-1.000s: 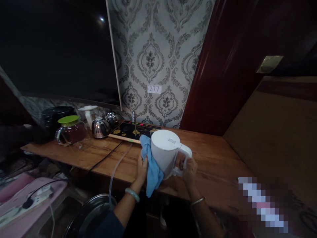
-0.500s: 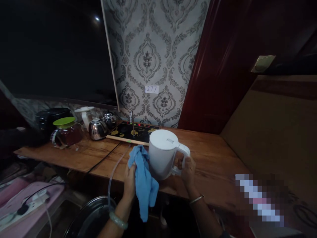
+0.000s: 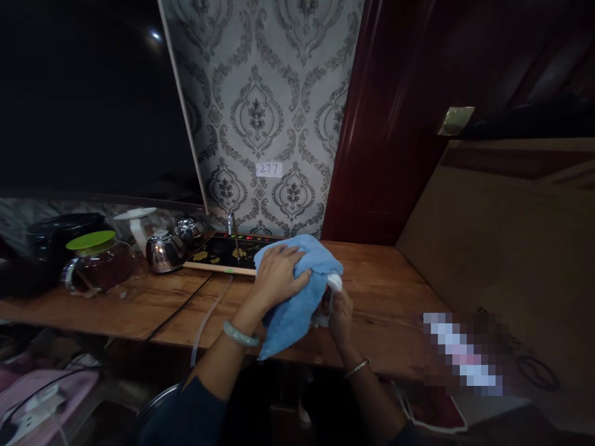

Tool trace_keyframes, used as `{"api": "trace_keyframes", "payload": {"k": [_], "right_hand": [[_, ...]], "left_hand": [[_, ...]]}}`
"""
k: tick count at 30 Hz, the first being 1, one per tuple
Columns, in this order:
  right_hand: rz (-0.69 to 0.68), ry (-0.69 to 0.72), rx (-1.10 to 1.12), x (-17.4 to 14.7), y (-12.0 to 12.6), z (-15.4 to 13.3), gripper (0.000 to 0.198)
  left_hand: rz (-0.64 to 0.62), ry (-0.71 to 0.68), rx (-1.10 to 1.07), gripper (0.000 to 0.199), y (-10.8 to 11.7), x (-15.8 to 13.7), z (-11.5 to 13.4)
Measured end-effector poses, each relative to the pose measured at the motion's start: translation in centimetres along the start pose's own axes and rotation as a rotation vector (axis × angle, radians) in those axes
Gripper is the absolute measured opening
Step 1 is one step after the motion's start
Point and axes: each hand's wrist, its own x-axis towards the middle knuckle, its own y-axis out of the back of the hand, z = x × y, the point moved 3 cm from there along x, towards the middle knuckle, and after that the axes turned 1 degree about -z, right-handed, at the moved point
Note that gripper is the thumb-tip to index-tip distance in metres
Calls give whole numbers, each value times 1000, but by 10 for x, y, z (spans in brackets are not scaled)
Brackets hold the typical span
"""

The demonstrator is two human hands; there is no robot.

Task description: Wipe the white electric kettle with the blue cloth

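Note:
My left hand presses a blue cloth down over the top of a white kettle, whose body is almost fully hidden; only a bit of its handle shows. My right hand grips that handle from the right. Both are held over the front part of the wooden counter. A green bangle sits on my left wrist and a thin bracelet on my right.
A black induction tea tray with a small tap lies behind my hands. Left of it stand two steel teapots, a glass pot with a green lid and a dark appliance. A cable and a hose run off the counter's front edge.
My left hand has lifted the blue cloth from the kettle's left side up over its top, covering it. The view has shifted to the right.

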Motion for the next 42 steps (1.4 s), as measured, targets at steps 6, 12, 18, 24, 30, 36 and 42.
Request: {"api": "trace_keyframes", "payload": {"k": [6, 12, 18, 24, 30, 36, 42], "right_hand": [[-27, -55, 86, -1, -2, 8, 56], [18, -64, 112, -1, -5, 4, 59], [42, -20, 54, 0, -2, 2, 57], [42, -14, 40, 1, 0, -2, 50], [50, -32, -27, -1, 3, 1, 58], [13, -94, 83, -2, -3, 0, 58], [18, -82, 131, -2, -6, -3, 58]], "left_hand": [[231, -75, -72, 35, -6, -37, 3], [361, -61, -52, 34, -49, -85, 4], [306, -64, -89, 36, -89, -121, 2], [182, -233, -10, 40, -111, -159, 5], [61, -179, -62, 33, -92, -172, 9], [348, 565, -509, 30, -51, -194, -36], [706, 783, -878, 34, -15, -134, -74]]}}
